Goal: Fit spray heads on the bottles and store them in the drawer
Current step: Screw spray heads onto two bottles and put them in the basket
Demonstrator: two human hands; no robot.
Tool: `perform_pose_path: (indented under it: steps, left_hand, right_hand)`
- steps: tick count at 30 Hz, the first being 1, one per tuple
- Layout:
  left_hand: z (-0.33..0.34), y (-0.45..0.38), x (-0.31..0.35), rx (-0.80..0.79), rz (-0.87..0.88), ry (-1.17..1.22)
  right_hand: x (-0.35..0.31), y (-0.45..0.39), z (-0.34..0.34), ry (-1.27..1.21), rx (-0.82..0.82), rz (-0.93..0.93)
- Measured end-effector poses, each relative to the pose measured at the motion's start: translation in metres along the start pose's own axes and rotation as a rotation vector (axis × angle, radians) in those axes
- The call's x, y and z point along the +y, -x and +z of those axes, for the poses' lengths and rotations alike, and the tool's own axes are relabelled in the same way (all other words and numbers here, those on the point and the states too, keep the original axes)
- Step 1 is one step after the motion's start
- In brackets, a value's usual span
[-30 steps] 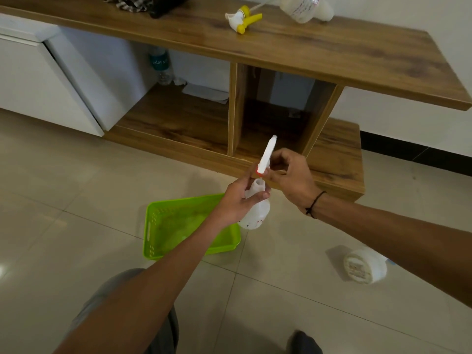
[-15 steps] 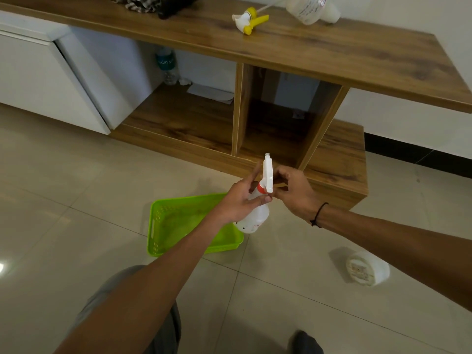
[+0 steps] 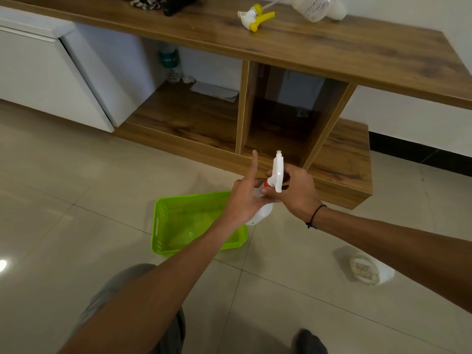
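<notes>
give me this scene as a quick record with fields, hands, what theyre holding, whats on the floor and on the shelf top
left hand: grips the small white plastic bottle, index finger raised
right hand: on the white spray head with red collar, seated on the bottle's neck
floor: lime green plastic basket; white bottle lying on its side
shelf top: white and yellow spray head beside a clear plastic bottle lying down
lower shelf: clear water bottle with teal label
</notes>
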State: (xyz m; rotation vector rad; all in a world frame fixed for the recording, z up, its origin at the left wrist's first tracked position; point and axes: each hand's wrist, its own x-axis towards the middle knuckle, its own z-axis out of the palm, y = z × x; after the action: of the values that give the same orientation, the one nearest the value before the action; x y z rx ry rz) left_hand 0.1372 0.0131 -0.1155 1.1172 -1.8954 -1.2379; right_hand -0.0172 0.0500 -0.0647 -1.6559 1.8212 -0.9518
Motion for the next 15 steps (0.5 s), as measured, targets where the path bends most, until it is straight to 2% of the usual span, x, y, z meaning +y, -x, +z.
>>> perform_pose_path:
  steps: [10,15]
  left_hand:
    - [-0.013,-0.004,-0.010,-0.083,0.019,0.026]
    - [-0.015,-0.001,-0.009,-0.047,0.036,0.058]
  right_hand:
    - [0.010,-0.004,-0.010,-0.110,-0.112,-0.002]
    - [0.006,-0.006,-0.010,-0.071,-0.178,0.010]
